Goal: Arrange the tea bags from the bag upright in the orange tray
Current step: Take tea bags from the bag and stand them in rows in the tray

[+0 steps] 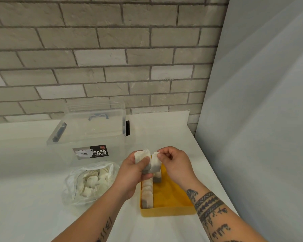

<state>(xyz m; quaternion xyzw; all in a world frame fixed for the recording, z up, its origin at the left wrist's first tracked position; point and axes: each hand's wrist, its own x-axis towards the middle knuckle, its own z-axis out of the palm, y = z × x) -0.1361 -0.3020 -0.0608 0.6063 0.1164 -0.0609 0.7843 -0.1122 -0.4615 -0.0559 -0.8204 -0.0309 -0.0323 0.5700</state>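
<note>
Orange tray [166, 213]: just one, the nearest thing on the white table [33, 172]. Shallow rectangular plastic with smooth walls, more yellow-orange really.
In the tray: a row of tea bags [147, 194] stands upright along the left wall, packed side by side. They're soft papery pouches with dark tea showing through, too squashed together to count properly. A second row [158, 179] just to its right, at the far end, is only a couple of bags.
Right hand [176, 163]: fingertips and thumb pinch one tea bag [155, 165] by its top corner. It hangs straight down below the grip, right over that second row.
Left hand [133, 173]: the thumb clamps a small bunch of tea bags [141, 155] against the fingers, white tops poking out above the grip. Can't tell how many. It sits over the tray's far left corner, just beside the right hand's bag.
Plastic bag [72, 187]: one, thin crinkly clear film, open and slumped on the table left of the tray. Loose tea bags [89, 182] lie heaped inside, too jumbled to count.
Storage box [94, 126]: one, clear hard plastic, lid on, blue handle, black "CASA BOX" label [92, 152] on its near side. It stands behind the bag.
Backdrop: grey-white brick wall [94, 49] along the far edge, plain pale panel [261, 102] on the right.
</note>
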